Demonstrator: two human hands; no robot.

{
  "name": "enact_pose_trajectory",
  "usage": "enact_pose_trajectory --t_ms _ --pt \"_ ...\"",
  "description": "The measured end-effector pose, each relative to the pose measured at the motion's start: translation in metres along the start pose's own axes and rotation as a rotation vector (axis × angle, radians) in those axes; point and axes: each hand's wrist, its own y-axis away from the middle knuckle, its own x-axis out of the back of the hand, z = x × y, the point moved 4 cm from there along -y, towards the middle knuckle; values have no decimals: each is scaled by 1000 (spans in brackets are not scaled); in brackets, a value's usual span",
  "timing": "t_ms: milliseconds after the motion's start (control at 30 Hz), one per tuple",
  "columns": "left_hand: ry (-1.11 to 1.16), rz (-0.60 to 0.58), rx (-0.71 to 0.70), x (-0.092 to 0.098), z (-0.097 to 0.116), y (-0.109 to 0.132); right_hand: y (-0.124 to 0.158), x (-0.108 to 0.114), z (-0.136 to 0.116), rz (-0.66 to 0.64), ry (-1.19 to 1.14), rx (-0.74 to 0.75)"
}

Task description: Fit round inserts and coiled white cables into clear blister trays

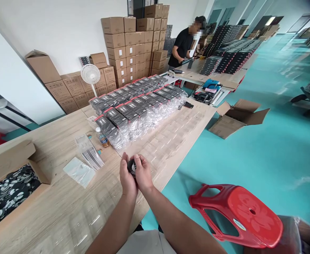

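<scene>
A person's two bare hands meet over a pale wooden table [57, 143]. The left hand [128, 176] is half-curled, fingers raised along one side of a dark round piece [132, 166] with a pale mark; the right hand [143, 174] closes around the other side, thumb on top. The fingers cover much of it, so it may be one disc or a small stack. Beneath and beyond lie see-through plastic trays [90, 217] in rows. At left, a cardboard carton [40, 171] holds a heap of similar discs [11, 194]. Judging by that heap, many discs remain to be handled; the held piece is not yet set down. Farther along, black boxes [130, 111] stand in two plastic-wrapped rows, seemingly finished. Beyond are a white fan [90, 74], stacked brown cartons [115, 38] and a co-worker [183, 46] at another table.
</scene>
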Motion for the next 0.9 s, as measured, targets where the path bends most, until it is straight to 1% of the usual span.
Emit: enact_pose_trajectory --t_ms 33,100,167,267,400,533,633,700,800,867,900 --pt "74 -4 100 -1 -5 0 0 1 -4 -26 91 75" --pt "188 -48 301 -4 -14 4 -1 5 -11 -79 238 195" --pt "243 -100 420 -7 -19 9 -2 11 -16 -116 347 262" --pt "281 -140 489 -11 -21 15 -3 21 -19 -132 437 326" --pt "296 -90 567 -18 -27 22 -3 35 -19 -105 491 398" --pt "311 -53 645 -34 -42 31 -6 54 -25 -65 633 480" --pt "318 -101 721 -50 -63 40 -10 76 -35 -37 791 525" --pt "308 -130 742 -60 -82 45 -15 94 -40 -19 914 546" --pt "244 -125 728 -75 -119 48 -29 128 -44 2 1077 532" --pt "182 -119 712 -92 -147 49 -42 157 -48 32 1139 506" --pt "155 -123 708 -103 -162 50 -49 173 -52 55 1150 494"
